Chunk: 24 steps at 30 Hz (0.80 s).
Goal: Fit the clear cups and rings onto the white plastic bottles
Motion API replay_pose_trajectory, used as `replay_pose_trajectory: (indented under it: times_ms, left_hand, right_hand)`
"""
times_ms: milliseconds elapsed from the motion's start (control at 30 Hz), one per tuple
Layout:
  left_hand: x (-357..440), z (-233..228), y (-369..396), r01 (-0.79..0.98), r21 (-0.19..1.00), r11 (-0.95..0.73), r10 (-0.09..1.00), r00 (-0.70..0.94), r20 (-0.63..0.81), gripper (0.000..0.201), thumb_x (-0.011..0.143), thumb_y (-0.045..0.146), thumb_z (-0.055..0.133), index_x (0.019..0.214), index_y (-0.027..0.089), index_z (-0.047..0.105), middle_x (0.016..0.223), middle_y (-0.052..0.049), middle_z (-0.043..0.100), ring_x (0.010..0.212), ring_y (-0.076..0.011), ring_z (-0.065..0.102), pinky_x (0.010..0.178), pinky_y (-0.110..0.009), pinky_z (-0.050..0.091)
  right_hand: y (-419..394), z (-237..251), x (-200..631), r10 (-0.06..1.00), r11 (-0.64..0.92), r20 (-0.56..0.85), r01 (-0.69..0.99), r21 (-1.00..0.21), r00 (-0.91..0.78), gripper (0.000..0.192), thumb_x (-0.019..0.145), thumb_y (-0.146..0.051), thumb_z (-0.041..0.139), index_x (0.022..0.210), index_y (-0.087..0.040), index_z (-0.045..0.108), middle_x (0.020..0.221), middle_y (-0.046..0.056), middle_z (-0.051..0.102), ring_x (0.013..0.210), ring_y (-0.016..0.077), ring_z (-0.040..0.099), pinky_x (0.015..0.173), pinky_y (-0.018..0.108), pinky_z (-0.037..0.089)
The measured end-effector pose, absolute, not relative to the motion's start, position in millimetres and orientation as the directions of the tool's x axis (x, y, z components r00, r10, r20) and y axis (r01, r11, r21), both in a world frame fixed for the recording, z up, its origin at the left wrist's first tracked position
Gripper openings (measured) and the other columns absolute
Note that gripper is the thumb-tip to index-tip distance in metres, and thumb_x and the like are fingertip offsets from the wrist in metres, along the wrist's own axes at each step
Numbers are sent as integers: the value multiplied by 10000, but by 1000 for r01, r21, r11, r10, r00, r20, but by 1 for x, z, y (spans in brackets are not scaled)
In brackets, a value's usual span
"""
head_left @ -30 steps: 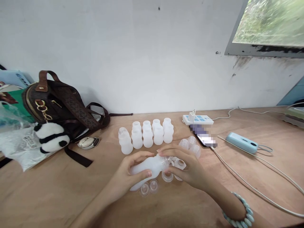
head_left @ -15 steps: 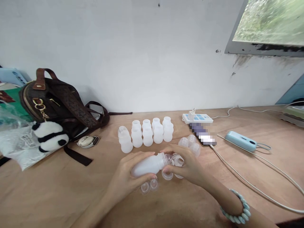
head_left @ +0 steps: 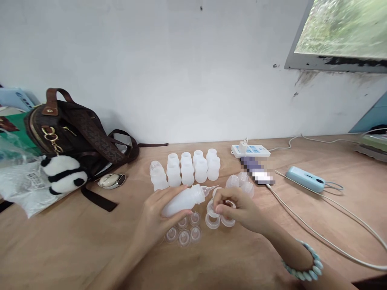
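We see the left hand (head_left: 157, 219) wrapped around a small bottle (head_left: 183, 200) and holding it just above the table (head_left: 75, 249); the bottle lies nearly level, its long axis running from lower left to upper right, with the base inside the palm and the neck pointing right and slightly up, toward the right hand (head_left: 238, 209); a clear nipple (head_left: 209, 189) sits on the neck and tapers to a thin tip; the bottle is milky white, translucent, narrower at the shoulder, and we can read no print on it.

The right hand is clear of the bottle; its fingers are curled together over a white ring (head_left: 211, 208) in a small heap of rings (head_left: 220, 220) on the table, though we cannot tell whether it pinches one.

Below the bottle lie loose clear nipples (head_left: 184, 233); behind it stand rows of upright white bottles (head_left: 193, 169), one at the left end wearing a clear cap (head_left: 155, 166); more clear caps (head_left: 242, 183) lie to the right.

Farther right are a power strip (head_left: 250, 151), a phone (head_left: 256, 173) with its screen blurred out, and a pale blue device (head_left: 305, 179); at the left a brown bag (head_left: 75, 129) carries a panda charm (head_left: 63, 173); the label on the plastic packet (head_left: 21, 181) beside it is too small to read.
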<state>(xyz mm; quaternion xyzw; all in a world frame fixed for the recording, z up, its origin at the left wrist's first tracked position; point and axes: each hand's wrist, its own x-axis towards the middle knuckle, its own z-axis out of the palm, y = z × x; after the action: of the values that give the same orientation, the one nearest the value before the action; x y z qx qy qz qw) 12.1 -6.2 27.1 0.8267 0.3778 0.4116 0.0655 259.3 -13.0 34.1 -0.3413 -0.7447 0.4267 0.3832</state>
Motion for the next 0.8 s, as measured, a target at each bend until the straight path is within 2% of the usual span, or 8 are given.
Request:
replay_pose_trajectory:
  times_ms: [67, 100, 167, 200, 400, 633, 700, 800]
  left_hand:
    - [12, 28, -7, 556, 481, -678, 717, 359, 597, 420, 809, 376, 747, 1193, 229, 659, 1106, -58, 752, 950, -245, 702, 827, -341, 545]
    - [12, 29, -7, 542, 507, -671, 730, 361, 580, 423, 807, 376, 748, 1195, 232, 662, 1115, -58, 751, 954, -245, 704, 829, -340, 547]
    - [14, 30, -9, 501, 537, -678, 731, 385, 563, 429, 798, 378, 757, 1193, 236, 666, 1105, -55, 757, 939, -237, 709, 813, -329, 553]
    - [16, 30, -10, 480, 541, -691, 721, 404, 563, 438, 791, 378, 764, 1195, 240, 665, 1096, -53, 760, 925, -231, 711, 802, -323, 555]
    - [20, 30, -14, 376, 545, -750, 661, 451, 599, 522, 764, 358, 794, 1257, 293, 633, 1095, -34, 757, 907, -208, 703, 811, -313, 552]
    - [18, 38, -15, 238, 776, -584, 784, 414, 463, 485, 721, 387, 821, 1179, 282, 701, 1127, -43, 754, 992, -243, 697, 857, -315, 536]
    - [18, 39, -15, 203, 834, -514, 817, 411, 404, 476, 708, 403, 825, 1155, 275, 722, 1119, -44, 758, 997, -252, 696, 875, -320, 531]
    - [19, 42, -14, 166, 895, -414, 851, 420, 316, 470, 694, 377, 829, 1137, 251, 736, 1126, -52, 757, 1013, -266, 691, 892, -331, 530]
  right_hand:
    - [-13, 36, 261, 837, 535, 434, 326, -780, -335, 248, 829, -418, 708, 860, -188, 619, 734, 9, 626, 658, 142, 549, 608, 267, 454]
    - [-13, 37, 261, 803, 595, 500, 375, -711, -325, 264, 809, -344, 735, 995, -196, 620, 902, 44, 659, 806, 175, 592, 716, 303, 492]
    - [-12, 35, 259, 725, 688, 563, 396, -608, -397, 458, 818, -226, 704, 1244, -226, 536, 1228, 96, 594, 1108, 228, 563, 918, 382, 484]
    - [-12, 33, 257, 697, 716, 574, 382, -584, -430, 477, 839, -178, 661, 1287, -241, 509, 1284, 100, 563, 1168, 231, 542, 954, 396, 477]
    - [-9, 24, 252, 650, 759, 668, 344, -553, -362, 275, 885, -106, 577, 1124, -243, 592, 1003, 56, 623, 864, 178, 599, 756, 326, 540]
    - [-11, 24, 251, 599, 796, 708, 378, -473, -374, 455, 903, -102, 539, 1324, -274, 524, 990, 54, 551, 875, 185, 580, 732, 337, 550]
    - [-11, 26, 252, 578, 800, 735, 423, -425, -356, 390, 898, -121, 556, 1255, -276, 587, 991, 60, 551, 892, 198, 581, 733, 349, 549]
    - [-12, 31, 254, 560, 807, 752, 436, -399, -347, 267, 875, -209, 647, 1138, -256, 641, 1131, 94, 592, 1028, 243, 592, 846, 416, 536]
